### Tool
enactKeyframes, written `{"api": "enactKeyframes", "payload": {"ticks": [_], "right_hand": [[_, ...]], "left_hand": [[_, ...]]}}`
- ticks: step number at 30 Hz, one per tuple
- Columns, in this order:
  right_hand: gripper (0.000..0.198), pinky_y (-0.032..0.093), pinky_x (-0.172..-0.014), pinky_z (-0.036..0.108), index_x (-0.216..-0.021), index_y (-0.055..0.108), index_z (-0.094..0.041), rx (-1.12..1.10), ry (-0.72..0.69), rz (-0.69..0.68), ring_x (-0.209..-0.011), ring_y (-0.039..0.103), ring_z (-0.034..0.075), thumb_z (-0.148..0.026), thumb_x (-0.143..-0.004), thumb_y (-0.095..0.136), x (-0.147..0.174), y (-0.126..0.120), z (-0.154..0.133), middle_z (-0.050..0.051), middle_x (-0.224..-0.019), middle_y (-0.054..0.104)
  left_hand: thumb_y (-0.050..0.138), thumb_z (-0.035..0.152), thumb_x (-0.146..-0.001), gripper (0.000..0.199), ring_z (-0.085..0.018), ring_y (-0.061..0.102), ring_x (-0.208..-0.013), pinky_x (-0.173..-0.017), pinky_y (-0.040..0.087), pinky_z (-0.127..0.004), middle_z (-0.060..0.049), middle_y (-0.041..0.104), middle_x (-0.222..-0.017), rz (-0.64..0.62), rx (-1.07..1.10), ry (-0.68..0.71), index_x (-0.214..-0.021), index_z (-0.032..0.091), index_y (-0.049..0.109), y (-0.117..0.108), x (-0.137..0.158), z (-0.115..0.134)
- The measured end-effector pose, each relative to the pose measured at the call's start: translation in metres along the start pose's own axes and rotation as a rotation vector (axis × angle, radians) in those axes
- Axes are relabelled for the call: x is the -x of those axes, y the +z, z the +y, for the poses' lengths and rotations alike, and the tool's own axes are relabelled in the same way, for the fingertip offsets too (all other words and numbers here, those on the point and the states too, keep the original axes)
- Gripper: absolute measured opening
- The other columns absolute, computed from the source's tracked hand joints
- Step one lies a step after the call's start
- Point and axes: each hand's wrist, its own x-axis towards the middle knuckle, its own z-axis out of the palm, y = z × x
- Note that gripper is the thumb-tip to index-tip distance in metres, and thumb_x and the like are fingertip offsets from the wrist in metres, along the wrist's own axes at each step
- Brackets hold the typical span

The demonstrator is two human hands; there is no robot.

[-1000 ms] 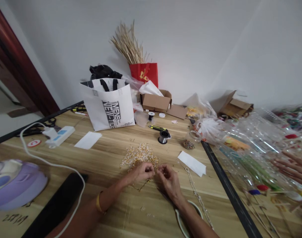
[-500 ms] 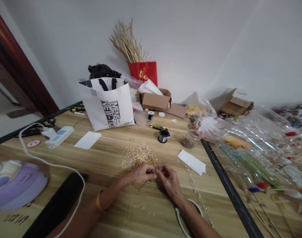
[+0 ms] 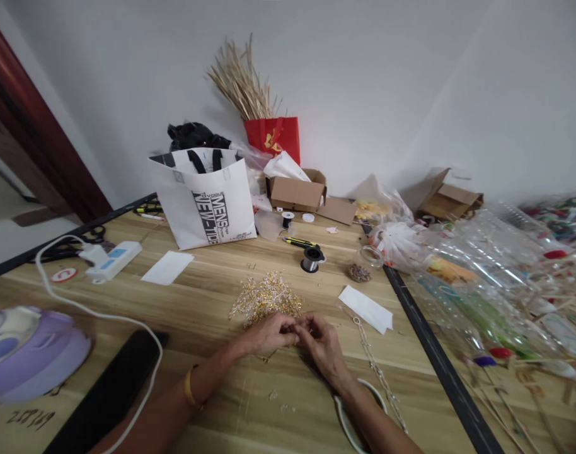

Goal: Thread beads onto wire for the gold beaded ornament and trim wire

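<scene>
Left hand (image 3: 268,334) and right hand (image 3: 322,343) pinched together at gold beadwork (image 3: 265,297) | bare surface (image 3: 212,296) left, black edge strip (image 3: 430,340) right | pinched item too small to identify

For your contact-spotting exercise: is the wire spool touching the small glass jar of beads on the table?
Apart. The head view shows bare wooden tabletop between the wire spool and the glass jar.

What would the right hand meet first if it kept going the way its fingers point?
The right hand points up-left at the left hand, whose fingertips it already seems to touch. Past that lies the gold beaded wire piece; depth is hard to judge.
</scene>
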Motion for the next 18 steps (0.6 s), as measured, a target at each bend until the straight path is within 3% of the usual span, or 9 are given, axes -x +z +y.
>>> {"api": "enactKeyframes", "payload": {"ticks": [18], "right_hand": [[0.019, 0.042, -0.054, 0.022, -0.079, 0.058, -0.015, -0.065, 0.046, -0.011, -0.059, 0.053, 0.014, -0.035, -0.078, 0.058, -0.0001, -0.0008, 0.0006, 0.001, -0.065, 0.058]], "left_hand": [[0.053, 0.030, -0.077, 0.020, -0.009, 0.039, -0.057, -0.052, 0.028, -0.018, 0.004, 0.048, -0.060, -0.052, 0.016, 0.052, -0.071, 0.012, 0.059, 0.0001, -0.0003, -0.0015]]}}
